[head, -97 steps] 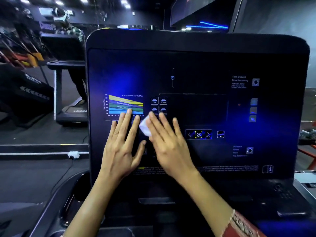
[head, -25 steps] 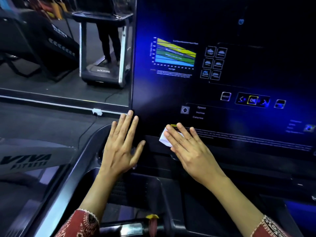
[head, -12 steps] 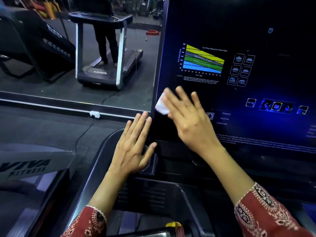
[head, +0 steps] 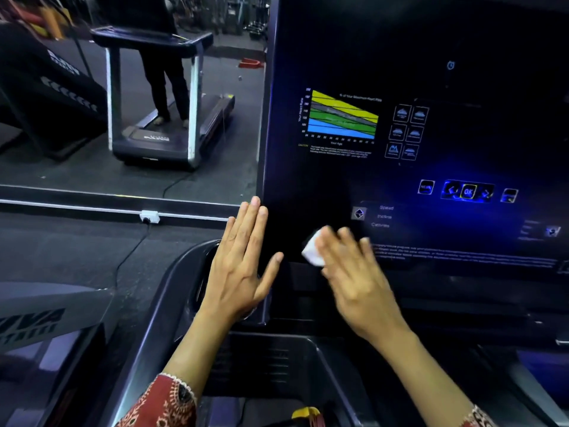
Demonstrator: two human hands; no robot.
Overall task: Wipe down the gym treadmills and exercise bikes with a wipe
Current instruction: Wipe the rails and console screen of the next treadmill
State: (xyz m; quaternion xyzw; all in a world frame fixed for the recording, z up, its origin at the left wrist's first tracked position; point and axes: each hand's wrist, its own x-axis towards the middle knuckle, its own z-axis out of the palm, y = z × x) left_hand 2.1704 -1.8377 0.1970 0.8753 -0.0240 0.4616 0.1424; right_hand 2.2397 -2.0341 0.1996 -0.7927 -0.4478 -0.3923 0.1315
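While your right hand [head: 354, 282] presses a wipe [head: 312, 252] against the treadmill's dark panel [head: 431, 72], the holdings stand as follows.

Right hand: fingers straight and close together, laid flat over the wipe; blurred, so finer detail is lost.

Wipe: small, white and folded, at the panel's lower left, just below the Speed, Incline and Calories labels [head: 383, 216]. Its left corner shows beyond your fingertips.

Left hand [head: 238, 266]: spread flat, fingers together, thumb out, holding nothing. It lies over the panel's lower left corner, fingertips at the left edge; whether it touches the panel cannot be told.

Sleeve [head: 163, 402]: red and patterned, at your left wrist, below the panel.

Heart-rate chart [head: 343, 115]: yellow, green and blue bands, on the panel, above the wipe.

OK button [head: 468, 191]: yellow-ringed, between two arrows, on the panel, right of the wipe.

Second treadmill [head: 160, 97]: well left of the panel, with a person's legs [head: 166, 84] standing on its belt.

Socket [head: 149, 216]: white, on a floor strip left of the panel, with a cable [head: 129, 257] trailing from it.
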